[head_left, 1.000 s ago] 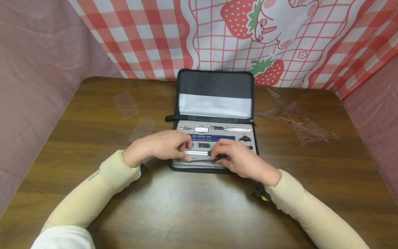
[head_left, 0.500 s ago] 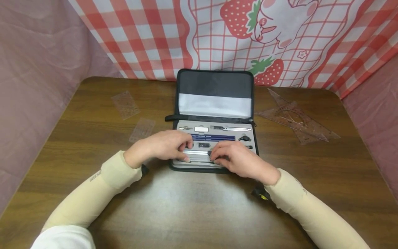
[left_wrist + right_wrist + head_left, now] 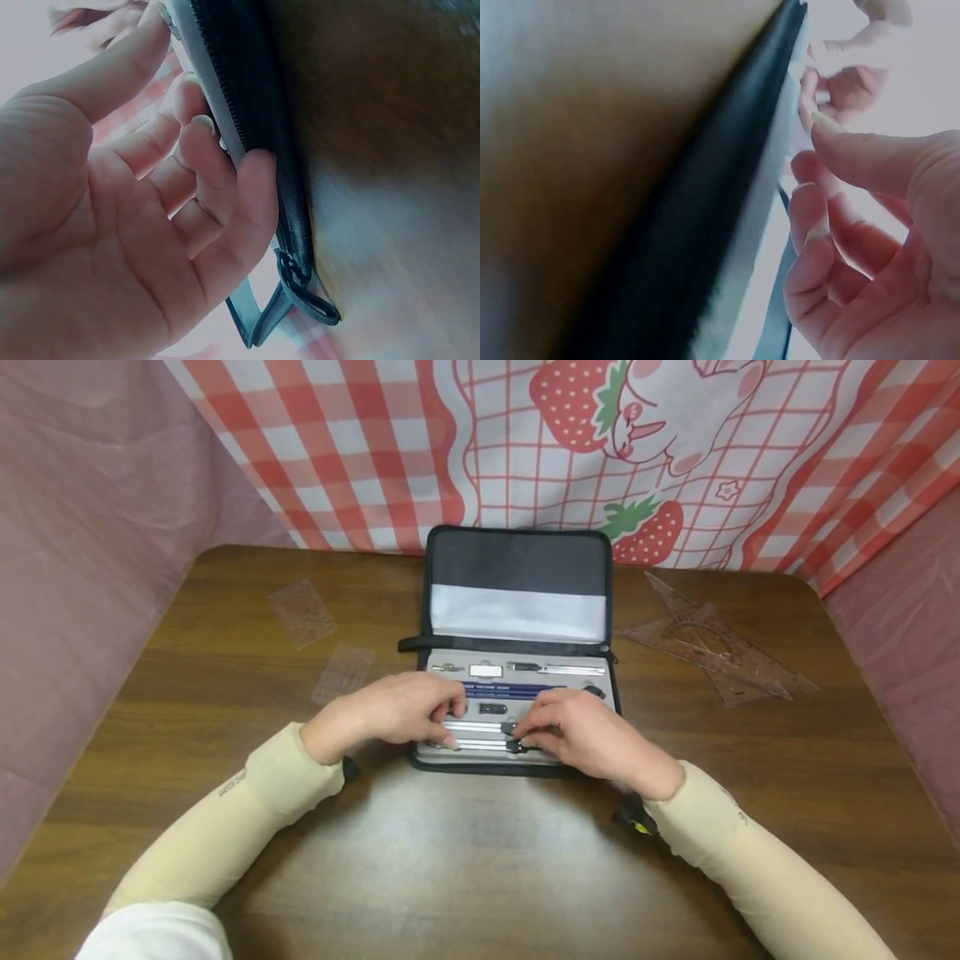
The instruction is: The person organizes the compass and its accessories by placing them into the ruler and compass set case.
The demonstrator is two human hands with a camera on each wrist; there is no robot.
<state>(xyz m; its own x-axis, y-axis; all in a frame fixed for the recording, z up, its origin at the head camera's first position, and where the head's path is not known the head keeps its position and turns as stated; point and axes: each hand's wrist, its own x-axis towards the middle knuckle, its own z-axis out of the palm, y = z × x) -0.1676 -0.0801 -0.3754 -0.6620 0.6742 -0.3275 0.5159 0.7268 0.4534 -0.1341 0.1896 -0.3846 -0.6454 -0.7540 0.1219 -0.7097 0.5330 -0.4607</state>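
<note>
A black zip case [image 3: 519, 560] lies open with a grey insert in its base. Two silver compasses with black heads lie in the insert's front part: an upper compass [image 3: 474, 727] and a lower compass [image 3: 480, 745]. My left hand [image 3: 393, 708] is at the case's left side, its thumb at the left end of the lower compass; in the left wrist view its fingers [image 3: 255, 191] touch the zipped edge. Close by the compasses' black heads are the fingertips of my right hand [image 3: 588, 733]. The right wrist view shows nothing between its thumb and fingers [image 3: 810, 214].
Blue pencils [image 3: 510, 691], a white eraser [image 3: 486, 671], a small dark case [image 3: 492, 709] and another silver instrument [image 3: 573, 670] sit in the insert. Clear templates [image 3: 303, 612] lie left on the table [image 3: 450, 877]; clear set squares [image 3: 738, 660] lie right.
The lower compass, tilted and partly under my right hand a second ago, now lies straight in the insert, its black head showing. My right hand has shifted slightly right. My left hand has barely moved.
</note>
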